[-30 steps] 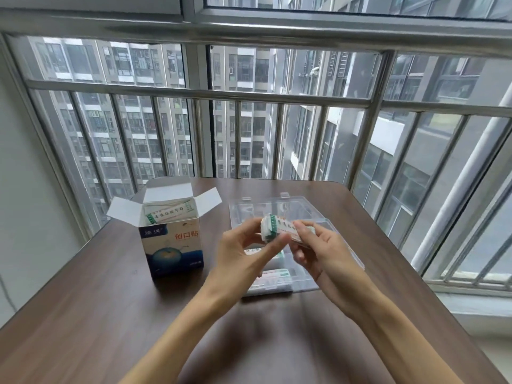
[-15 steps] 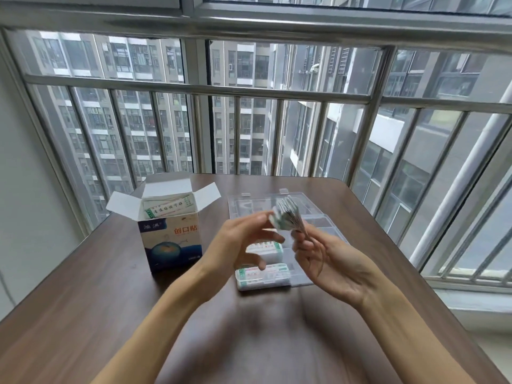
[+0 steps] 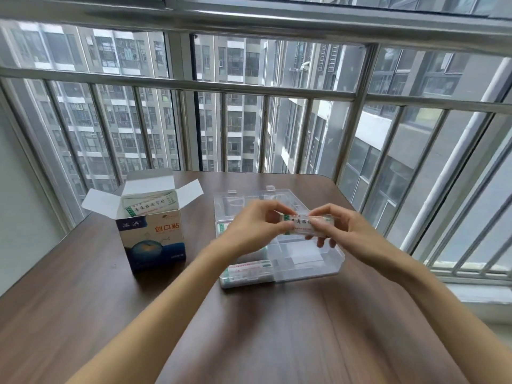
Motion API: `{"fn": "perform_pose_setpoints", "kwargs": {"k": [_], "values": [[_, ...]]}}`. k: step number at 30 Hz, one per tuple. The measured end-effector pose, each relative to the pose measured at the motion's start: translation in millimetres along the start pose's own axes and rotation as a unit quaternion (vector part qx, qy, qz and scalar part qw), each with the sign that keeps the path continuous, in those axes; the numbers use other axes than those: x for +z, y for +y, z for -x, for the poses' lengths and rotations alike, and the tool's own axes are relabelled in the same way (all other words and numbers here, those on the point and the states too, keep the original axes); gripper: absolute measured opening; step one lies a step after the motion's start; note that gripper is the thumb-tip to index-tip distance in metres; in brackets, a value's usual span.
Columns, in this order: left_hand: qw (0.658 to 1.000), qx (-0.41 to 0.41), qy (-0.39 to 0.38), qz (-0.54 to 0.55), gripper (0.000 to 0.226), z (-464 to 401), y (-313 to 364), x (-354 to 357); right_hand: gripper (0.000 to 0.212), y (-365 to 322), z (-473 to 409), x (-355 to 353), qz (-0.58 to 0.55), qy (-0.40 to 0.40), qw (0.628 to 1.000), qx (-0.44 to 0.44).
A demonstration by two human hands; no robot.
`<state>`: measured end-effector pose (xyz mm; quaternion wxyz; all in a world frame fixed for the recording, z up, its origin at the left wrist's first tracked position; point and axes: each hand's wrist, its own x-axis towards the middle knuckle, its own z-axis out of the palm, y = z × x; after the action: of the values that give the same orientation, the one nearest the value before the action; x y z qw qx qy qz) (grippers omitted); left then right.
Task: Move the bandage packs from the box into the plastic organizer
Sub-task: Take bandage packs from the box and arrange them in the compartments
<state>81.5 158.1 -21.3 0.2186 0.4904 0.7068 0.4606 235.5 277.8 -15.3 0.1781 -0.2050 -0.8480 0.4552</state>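
Note:
Both hands hold one stack of white bandage packs (image 3: 303, 224) level above the clear plastic organizer (image 3: 331, 263). My left hand (image 3: 256, 225) pinches its left end and my right hand (image 3: 336, 227) pinches its right end. Another bandage stack (image 3: 249, 268) lies in the organizer's front left compartment. The blue and white box (image 3: 152, 239) stands open to the left, with more packs (image 3: 149, 205) showing inside its top.
The brown wooden table (image 3: 249, 333) carries the box and organizer. The organizer's clear lid (image 3: 249, 196) lies open behind it. A metal window railing (image 3: 277, 90) runs along the table's far and right sides.
The stack was upright and fanned in my right hand half a second ago. It now lies level, pinched at both ends, farther over the organizer's middle.

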Motion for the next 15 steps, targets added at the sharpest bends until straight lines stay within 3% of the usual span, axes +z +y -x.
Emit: {"fn": "perform_pose_setpoints", "kwargs": {"k": [6, 15], "values": [[0.999, -0.033, 0.000, -0.029, 0.018, -24, 7, -13, 0.018, -1, -32, -5, 0.068, 0.025, 0.997, -0.025], [0.969, -0.050, -0.011, -0.241, 0.007, -56, 0, -15, 0.017, 8, -73, 1, 0.172, 0.015, 0.985, 0.026]]}}
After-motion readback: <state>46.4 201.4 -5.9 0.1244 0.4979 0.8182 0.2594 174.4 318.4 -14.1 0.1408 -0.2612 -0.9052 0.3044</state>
